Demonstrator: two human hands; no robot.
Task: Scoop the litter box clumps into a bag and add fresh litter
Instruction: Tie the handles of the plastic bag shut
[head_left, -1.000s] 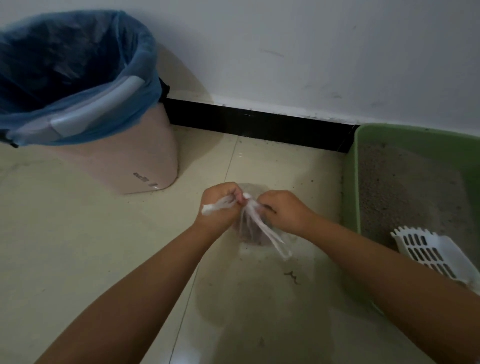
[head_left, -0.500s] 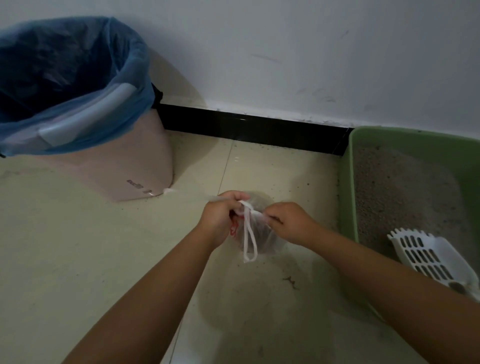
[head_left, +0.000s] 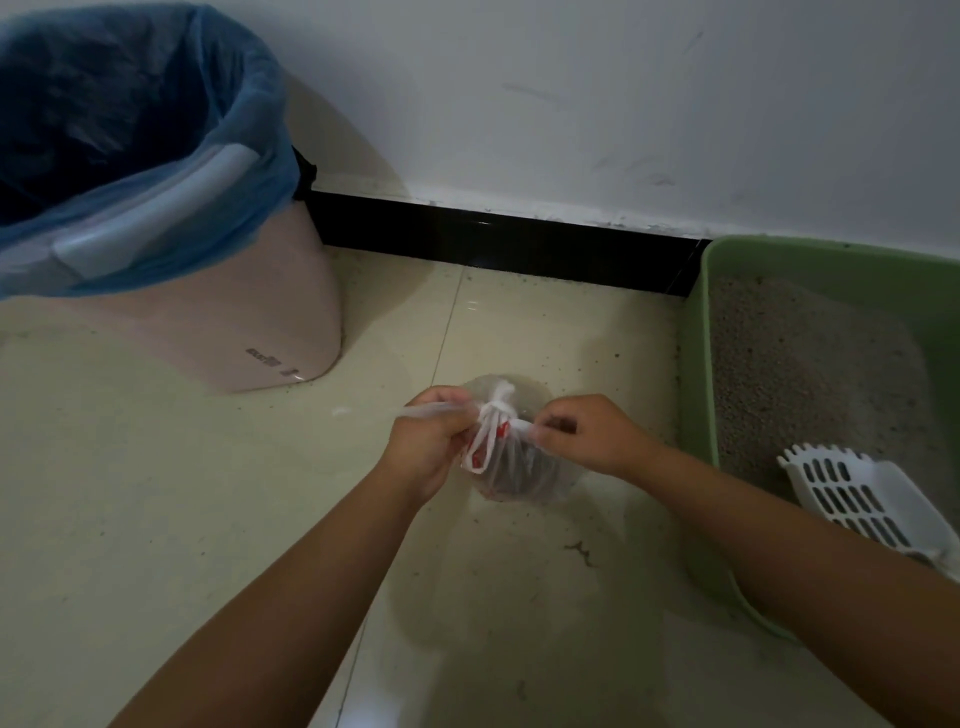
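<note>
Left hand (head_left: 426, 447) and right hand (head_left: 584, 435) each pinch one handle strip of small plastic bag (head_left: 511, 467), pulling apart, likely to cinch knot over clumps. Bag rests on floor (head_left: 156, 493) between bin (head_left: 171, 249) and litter box (head_left: 698, 364); scoop (head_left: 852, 493) parked in litter.
</note>
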